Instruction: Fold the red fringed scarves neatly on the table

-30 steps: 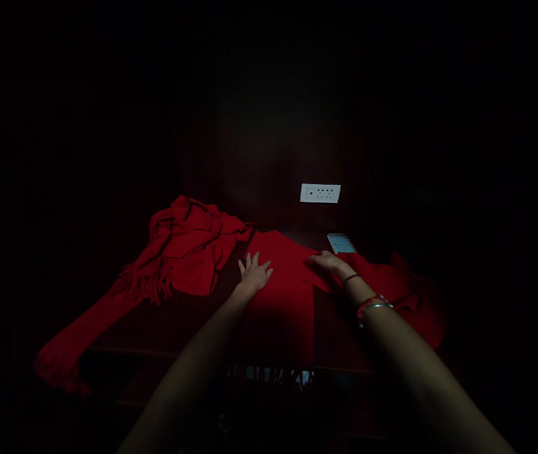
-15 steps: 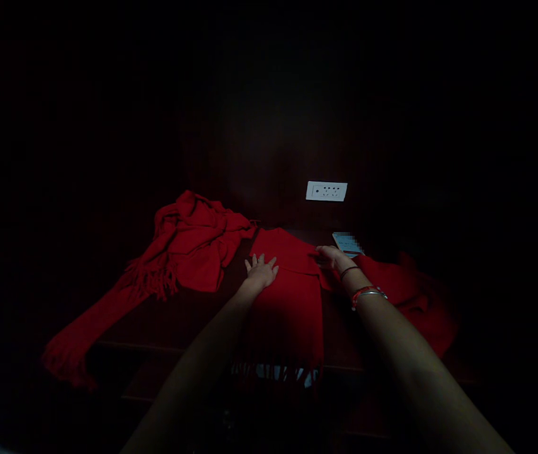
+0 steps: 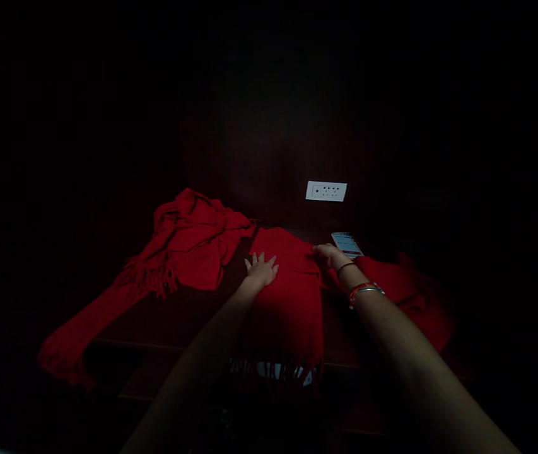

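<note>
A red fringed scarf [image 3: 287, 309] lies folded on a dark table, its fringe hanging over the front edge. My left hand [image 3: 262, 271] rests flat on it with the fingers spread, at the left of the overlapping fold. At the scarf's upper right edge, my right hand [image 3: 329, 257] has its fingers bent together on the cloth; the fingertips are partly hidden. A bracelet and bands circle the right wrist. To the left sits a crumpled red scarf [image 3: 197, 239], also fringed. More red cloth [image 3: 391, 284] spreads under and beyond my right forearm, dim at its far side.
Behind the right hand lies a phone [image 3: 347, 244] with a lit screen. A white wall socket [image 3: 326, 191] is set in the dark wall at the back. The table's front edge [image 3: 140, 345] shows faintly; everything around is very dark.
My right hand has shifted slightly left, and its fingers have drawn closer onto the scarf's edge. My left hand stays in place on the cloth.
</note>
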A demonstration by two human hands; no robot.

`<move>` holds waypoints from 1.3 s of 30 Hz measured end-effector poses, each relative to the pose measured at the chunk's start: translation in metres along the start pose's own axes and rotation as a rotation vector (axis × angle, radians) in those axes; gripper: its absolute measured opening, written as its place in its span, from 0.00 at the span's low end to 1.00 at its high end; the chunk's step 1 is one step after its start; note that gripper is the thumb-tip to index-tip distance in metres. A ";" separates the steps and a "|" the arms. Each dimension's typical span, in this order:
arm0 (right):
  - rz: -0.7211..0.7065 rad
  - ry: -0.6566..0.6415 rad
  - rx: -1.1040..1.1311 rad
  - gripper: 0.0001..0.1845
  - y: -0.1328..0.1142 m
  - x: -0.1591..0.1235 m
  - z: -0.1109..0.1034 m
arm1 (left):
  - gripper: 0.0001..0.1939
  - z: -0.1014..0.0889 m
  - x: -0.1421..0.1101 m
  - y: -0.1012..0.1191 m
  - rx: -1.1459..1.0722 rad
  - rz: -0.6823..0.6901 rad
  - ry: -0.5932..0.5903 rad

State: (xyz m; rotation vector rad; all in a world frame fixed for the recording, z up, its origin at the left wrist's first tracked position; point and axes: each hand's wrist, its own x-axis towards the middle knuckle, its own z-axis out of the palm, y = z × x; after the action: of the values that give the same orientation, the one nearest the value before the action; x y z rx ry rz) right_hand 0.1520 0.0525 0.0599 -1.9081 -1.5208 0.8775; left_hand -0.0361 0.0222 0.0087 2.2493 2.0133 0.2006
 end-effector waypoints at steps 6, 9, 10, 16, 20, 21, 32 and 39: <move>-0.104 -0.064 -0.565 0.32 0.022 -0.006 0.018 | 0.26 -0.003 0.004 -0.003 -0.007 0.136 -0.159; -0.079 -0.150 -0.756 0.33 0.041 -0.008 0.012 | 0.28 -0.004 0.005 -0.003 -0.005 0.085 -0.203; -0.050 -0.160 -0.762 0.34 0.044 -0.008 0.008 | 0.28 -0.004 0.006 -0.002 -0.004 0.078 -0.202; -0.135 0.020 -0.735 0.37 0.026 -0.010 0.018 | 0.28 -0.002 0.007 -0.001 0.003 0.070 -0.172; -0.275 -0.090 -0.675 0.34 0.010 -0.018 0.052 | 0.30 -0.001 0.009 -0.005 0.005 0.057 -0.178; -0.254 -0.116 -0.691 0.33 0.010 -0.021 0.056 | 0.30 -0.001 0.009 -0.007 0.009 0.049 -0.185; -0.041 -0.056 -0.755 0.30 0.065 -0.026 -0.007 | 0.32 -0.003 0.012 -0.011 0.007 0.055 -0.217; -0.300 0.094 -0.684 0.33 0.008 -0.032 0.047 | 0.29 -0.002 0.008 -0.012 0.068 0.230 -0.096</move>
State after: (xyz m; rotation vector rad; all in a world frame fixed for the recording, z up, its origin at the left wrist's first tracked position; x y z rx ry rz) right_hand 0.1166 0.0198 0.0287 -2.0276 -2.1575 0.1258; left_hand -0.0473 0.0318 0.0084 2.4789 1.7391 0.0435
